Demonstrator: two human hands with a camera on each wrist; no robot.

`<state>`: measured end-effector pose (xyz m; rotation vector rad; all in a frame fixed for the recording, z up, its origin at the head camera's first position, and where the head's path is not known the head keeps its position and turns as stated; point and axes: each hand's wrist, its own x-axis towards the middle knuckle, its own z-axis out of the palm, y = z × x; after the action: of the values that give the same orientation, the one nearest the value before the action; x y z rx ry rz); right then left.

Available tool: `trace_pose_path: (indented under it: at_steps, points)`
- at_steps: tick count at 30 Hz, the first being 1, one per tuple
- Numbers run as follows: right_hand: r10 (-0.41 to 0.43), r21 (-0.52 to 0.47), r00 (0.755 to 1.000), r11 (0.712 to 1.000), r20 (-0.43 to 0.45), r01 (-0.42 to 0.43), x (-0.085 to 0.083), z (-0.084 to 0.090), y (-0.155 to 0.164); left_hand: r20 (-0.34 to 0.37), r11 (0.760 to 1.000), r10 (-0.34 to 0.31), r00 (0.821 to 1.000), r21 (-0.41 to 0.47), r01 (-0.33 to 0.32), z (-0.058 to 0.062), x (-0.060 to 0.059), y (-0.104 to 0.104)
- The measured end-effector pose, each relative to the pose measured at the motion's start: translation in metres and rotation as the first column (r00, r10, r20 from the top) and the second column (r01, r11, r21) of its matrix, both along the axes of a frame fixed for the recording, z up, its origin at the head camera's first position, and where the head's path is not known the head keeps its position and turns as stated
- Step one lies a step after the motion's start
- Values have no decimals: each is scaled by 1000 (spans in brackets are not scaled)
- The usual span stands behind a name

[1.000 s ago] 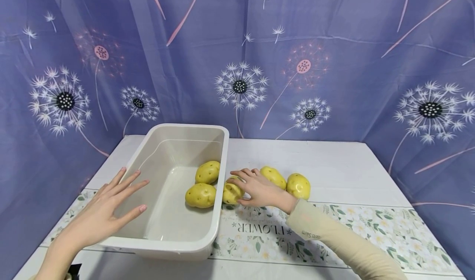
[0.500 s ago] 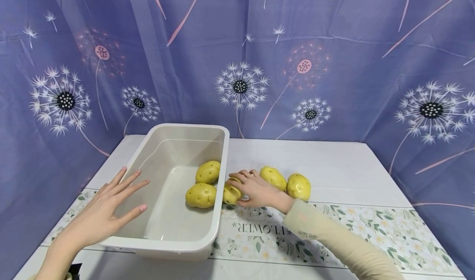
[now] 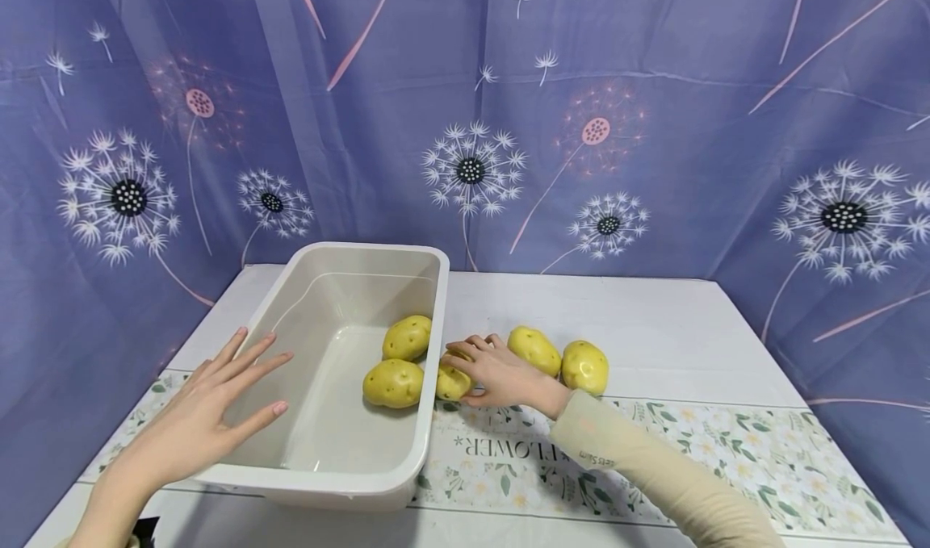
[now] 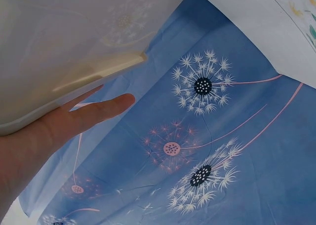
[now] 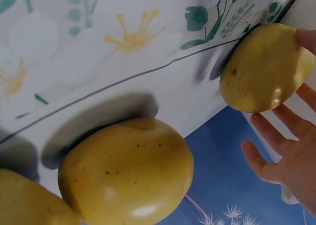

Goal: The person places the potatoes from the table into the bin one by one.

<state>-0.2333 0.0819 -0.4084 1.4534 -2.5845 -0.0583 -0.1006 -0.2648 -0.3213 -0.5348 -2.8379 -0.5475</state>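
My left hand (image 3: 192, 419), fingers spread, lies over the near left rim of a whitish plastic tub (image 3: 370, 480). In the left wrist view, its thumb (image 4: 106, 108) shows beside the tub wall. My right hand (image 3: 501, 374) bends over a yellow potato (image 3: 452, 383) standing right beside the tub's right wall. The thumb and fingers are on either side of this potato (image 5: 264, 69) in the right wrist view, partly covering it. Inside the tub sit two more potatoes, one at the front (image 3: 393, 383) and one behind it (image 3: 407, 337).
To the right of my right hand, two potatoes (image 3: 534, 349) (image 3: 584, 366) lie close together on the white table (image 3: 654, 314). A flower-patterned strip (image 3: 697, 435) crosses the table. A blue dandelion curtain (image 3: 378, 128) hangs behind and at both sides.
My right hand has shifted slightly left over the potato by the tub, covering more of it. The left hand, the tub and the other potatoes stay where they were.
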Motion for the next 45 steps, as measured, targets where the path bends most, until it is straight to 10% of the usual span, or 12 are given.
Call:
trace_pose_path:
  at_steps: [45]
  points:
    - [-56,42,998,998,28,55,-6,-9,-2,-7,1000,-4,1000,-3,4,-1,0,0]
